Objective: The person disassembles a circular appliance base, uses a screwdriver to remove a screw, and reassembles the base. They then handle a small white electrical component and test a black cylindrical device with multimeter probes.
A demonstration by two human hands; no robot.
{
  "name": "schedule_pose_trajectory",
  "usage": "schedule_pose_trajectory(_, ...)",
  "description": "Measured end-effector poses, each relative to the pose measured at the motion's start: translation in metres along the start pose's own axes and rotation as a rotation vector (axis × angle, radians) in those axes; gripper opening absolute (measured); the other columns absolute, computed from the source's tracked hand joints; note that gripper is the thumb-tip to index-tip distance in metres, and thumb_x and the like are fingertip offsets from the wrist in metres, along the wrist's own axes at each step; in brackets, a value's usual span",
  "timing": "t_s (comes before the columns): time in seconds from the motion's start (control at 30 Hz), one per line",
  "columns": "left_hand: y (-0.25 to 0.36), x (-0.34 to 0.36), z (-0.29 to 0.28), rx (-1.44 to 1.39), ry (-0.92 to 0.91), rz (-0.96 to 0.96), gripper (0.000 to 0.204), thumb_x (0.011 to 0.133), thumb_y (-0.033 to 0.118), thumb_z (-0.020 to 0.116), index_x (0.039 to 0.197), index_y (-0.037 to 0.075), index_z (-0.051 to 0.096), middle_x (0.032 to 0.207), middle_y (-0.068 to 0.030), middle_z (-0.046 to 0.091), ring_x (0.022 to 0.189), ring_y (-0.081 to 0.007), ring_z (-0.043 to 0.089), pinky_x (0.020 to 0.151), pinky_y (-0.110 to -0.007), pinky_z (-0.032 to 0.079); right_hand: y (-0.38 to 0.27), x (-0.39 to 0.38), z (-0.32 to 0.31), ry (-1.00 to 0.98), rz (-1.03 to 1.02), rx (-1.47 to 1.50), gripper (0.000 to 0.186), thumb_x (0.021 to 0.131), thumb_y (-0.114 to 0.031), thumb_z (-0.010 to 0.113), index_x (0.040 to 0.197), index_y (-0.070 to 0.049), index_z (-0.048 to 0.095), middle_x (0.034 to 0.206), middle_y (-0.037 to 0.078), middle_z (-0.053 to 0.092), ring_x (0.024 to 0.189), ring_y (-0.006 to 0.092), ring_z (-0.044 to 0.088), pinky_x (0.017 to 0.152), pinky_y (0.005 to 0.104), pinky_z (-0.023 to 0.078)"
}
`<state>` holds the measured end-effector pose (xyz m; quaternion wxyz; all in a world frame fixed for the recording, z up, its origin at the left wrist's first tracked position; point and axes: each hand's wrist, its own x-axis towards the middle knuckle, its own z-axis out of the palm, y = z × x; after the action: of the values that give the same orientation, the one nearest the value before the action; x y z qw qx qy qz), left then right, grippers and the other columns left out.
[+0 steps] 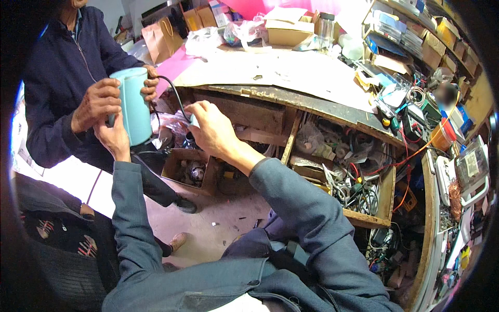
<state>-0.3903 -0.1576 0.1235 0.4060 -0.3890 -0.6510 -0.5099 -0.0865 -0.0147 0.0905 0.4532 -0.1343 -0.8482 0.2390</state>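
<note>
A pale blue cylindrical vessel (136, 106), like an electric kettle, is held up at the left between a co-worker's two hands and mine. My left hand (115, 138) grips its lower left side, just under the co-worker's hand (99, 104). The other hand of that person (150, 83) holds its upper right side. A black cord (179, 94) arches from there to my right hand (210, 130). The fingers of my right hand are closed around a small pale blue piece (194, 120), mostly hidden by them.
Below my hands stands a cardboard box (188, 169) with metal parts. A paper-covered workbench (280, 73) runs behind, its open drawer (364, 216) full of cables and tools. Cluttered shelves (416, 26) rise at the right. Another person's dark clothing (62, 249) is close at my left.
</note>
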Motion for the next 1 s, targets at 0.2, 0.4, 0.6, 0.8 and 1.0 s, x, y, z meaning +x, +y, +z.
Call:
schedule_pose_trajectory(0.2,0.022,-0.016,0.001,0.187,0.073,0.086,0.047,0.095,0.016,0.071,0.140,0.007,0.061,0.148,-0.0244,0.050,0.133,-0.0375,0.051,0.116,-0.048,0.037,0.033,-0.041,-0.034,-0.364,0.088,0.006,0.022,0.088,-0.013,0.070,0.108,-0.004,0.068,0.101,0.023,0.071,0.100,0.0419,0.069,0.087,0.0515,0.056)
schedule_pose_trajectory(0.4,0.124,-0.057,0.048,0.140,0.087,0.191,0.053,0.092,0.011,0.069,0.143,0.007,0.058,0.158,-0.0253,0.041,0.149,-0.0408,0.037,0.123,-0.053,0.027,0.068,-0.095,-0.070,-0.693,0.154,-0.252,0.016,0.091,-0.015,0.066,0.105,-0.008,0.072,0.092,0.019,0.074,0.092,0.0405,0.072,0.080,0.0500,0.058)
schedule_pose_trajectory(0.6,0.248,-0.087,0.162,-0.405,-0.547,0.145,0.032,0.094,0.013,0.063,0.122,-0.001,0.069,0.119,-0.0214,0.071,0.110,-0.0360,0.069,0.101,-0.041,0.052,0.092,-0.122,-0.078,-0.680,0.293,-0.264,0.016,0.094,-0.018,0.064,0.103,-0.007,0.071,0.096,0.019,0.074,0.094,0.0400,0.073,0.081,0.0516,0.059)
schedule_pose_trajectory(0.8,0.279,-0.078,0.297,-0.436,-1.116,0.398,0.040,0.098,0.030,0.062,0.125,0.002,0.068,0.119,-0.0225,0.072,0.105,-0.0424,0.069,0.093,-0.048,0.054,0.080,-0.122,-0.076,-0.599,0.264,-0.238,0.016,0.094,-0.019,0.063,0.096,-0.005,0.069,0.088,0.020,0.074,0.085,0.0416,0.073,0.076,0.0523,0.060)
schedule_pose_trajectory(1.0,0.273,-0.102,0.362,-0.496,-0.955,0.396,0.046,0.091,0.029,0.073,0.127,0.001,0.068,0.116,-0.0205,0.073,0.102,-0.0338,0.070,0.088,-0.044,0.056,0.079,-0.124,-0.067,-0.630,0.284,-0.228,0.018,0.094,-0.022,0.066,0.100,-0.005,0.068,0.093,0.016,0.072,0.091,0.0390,0.072,0.080,0.0494,0.059)
